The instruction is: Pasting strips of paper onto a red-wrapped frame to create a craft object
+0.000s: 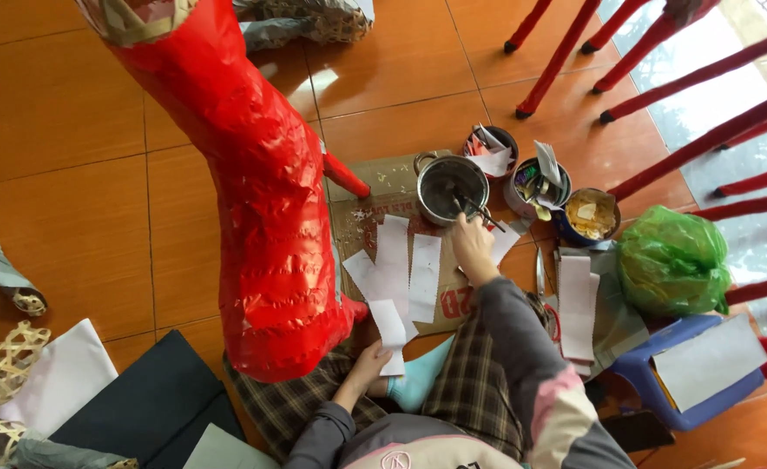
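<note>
Seated person at floor work. Right hand [472, 247] grips what appears to be a brush, its tip in the steel pot [451, 189] just ahead. Left hand [370, 360] pinches a white paper strip [390, 334], long axis running toward the pot, beside the red papered figure [262, 217].

1. There is a single view, from a camera worn on the person's head, so no second view shares any part of the scene.
2. It looks almost straight down onto the orange tiled floor [62, 174], with the person's own lap and sleeves filling the bottom edge.
3. The far side of the scene lies at the top of the frame, where the red chair legs [566, 52] stand.
4. The camera sits close: the right hand [473, 246] and left hand [368, 363] fall near the centre, and the red paper-covered figure [262, 200] rises toward the lens, looming large.
</note>
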